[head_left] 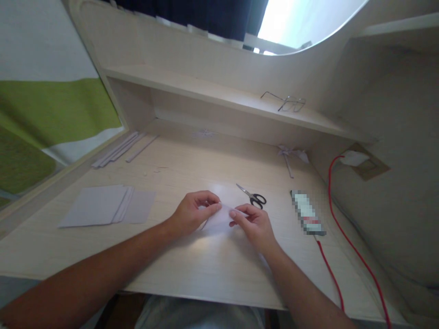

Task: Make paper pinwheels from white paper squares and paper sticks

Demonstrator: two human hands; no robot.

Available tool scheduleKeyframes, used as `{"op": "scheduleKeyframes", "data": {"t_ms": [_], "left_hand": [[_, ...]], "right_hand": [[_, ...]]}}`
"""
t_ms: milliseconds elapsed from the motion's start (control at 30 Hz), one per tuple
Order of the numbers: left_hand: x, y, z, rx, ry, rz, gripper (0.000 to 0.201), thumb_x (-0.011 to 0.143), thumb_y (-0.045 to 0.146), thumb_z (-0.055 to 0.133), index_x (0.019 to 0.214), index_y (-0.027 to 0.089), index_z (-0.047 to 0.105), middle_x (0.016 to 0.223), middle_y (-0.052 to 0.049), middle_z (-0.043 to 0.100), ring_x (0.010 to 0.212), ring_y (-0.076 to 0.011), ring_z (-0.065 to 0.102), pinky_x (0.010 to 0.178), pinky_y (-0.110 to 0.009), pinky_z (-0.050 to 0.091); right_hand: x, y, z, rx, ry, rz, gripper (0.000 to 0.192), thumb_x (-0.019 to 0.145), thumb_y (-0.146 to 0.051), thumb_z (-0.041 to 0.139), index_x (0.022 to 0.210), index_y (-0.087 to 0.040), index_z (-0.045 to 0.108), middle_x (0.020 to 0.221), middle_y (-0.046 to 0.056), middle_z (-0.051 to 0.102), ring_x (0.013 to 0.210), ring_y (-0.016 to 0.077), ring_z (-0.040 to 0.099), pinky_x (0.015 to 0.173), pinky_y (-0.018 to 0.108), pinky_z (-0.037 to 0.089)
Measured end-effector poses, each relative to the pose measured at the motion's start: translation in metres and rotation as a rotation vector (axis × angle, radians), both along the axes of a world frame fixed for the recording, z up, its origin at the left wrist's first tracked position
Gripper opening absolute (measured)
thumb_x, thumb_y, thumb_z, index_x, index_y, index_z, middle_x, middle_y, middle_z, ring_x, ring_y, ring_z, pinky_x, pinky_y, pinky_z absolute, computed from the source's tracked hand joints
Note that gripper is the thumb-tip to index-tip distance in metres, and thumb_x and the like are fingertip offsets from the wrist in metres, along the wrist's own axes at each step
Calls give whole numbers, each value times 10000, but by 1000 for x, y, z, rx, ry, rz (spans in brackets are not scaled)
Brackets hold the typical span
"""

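A small white sheet of paper [221,218] lies on the pale wooden desk [192,269] in front of me. My left hand [194,211] pinches its left edge between thumb and fingers. My right hand [254,225] presses fingertips on its right edge. Black-handled scissors [253,196] lie just beyond my right hand, blades pointing up-left.
A stack of white sheets [106,205] rests at the left. Folded paper strips [120,148] lie at the back left. A folded paper piece [291,155] sits at the back right. A phone [307,218] on a red cable [350,242] lies at the right. Glasses [288,103] rest on the shelf.
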State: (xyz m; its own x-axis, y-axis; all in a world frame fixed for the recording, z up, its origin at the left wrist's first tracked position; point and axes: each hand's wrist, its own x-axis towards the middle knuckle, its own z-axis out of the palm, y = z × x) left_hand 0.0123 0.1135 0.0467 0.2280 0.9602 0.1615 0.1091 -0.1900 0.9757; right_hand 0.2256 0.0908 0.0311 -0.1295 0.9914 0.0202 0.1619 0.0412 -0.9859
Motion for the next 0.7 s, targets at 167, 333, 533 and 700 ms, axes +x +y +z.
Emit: {"op": "scheduleKeyframes", "data": {"t_ms": [167, 333, 533, 700], "left_hand": [[1, 0, -1, -30, 27, -34, 167, 779, 334, 753, 787, 168, 768, 786, -46, 739, 740, -173, 633, 700, -280, 484], [2, -2, 1, -76, 72, -54, 202, 797, 354, 725, 769, 161, 777, 778, -64, 754, 709, -179, 631, 665, -286, 480], [1, -2, 0, -30, 74, -55, 199, 814, 347, 727, 775, 159, 779, 770, -57, 751, 718, -175, 637, 683, -279, 473], [1, -1, -3, -42, 54, -58, 204, 813, 347, 734, 764, 152, 774, 745, -48, 737, 698, -165, 625, 670, -273, 462]], "right_hand": [[0, -2, -2, 73, -48, 0, 289, 850, -477, 784, 828, -190, 758, 759, 50, 751, 673, 206, 736, 609, 296, 574], [1, -3, -3, 89, -94, 5, 254, 872, -445, 769, 841, -193, 756, 771, 46, 752, 700, 204, 740, 629, 293, 567], [1, -2, -3, 87, -71, 5, 250, 858, -440, 783, 837, -192, 761, 777, 45, 752, 693, 203, 741, 631, 298, 574], [1, -1, -3, 85, -43, 9, 241, 852, -430, 793, 836, -191, 762, 783, 40, 751, 696, 197, 741, 646, 296, 575]]}}
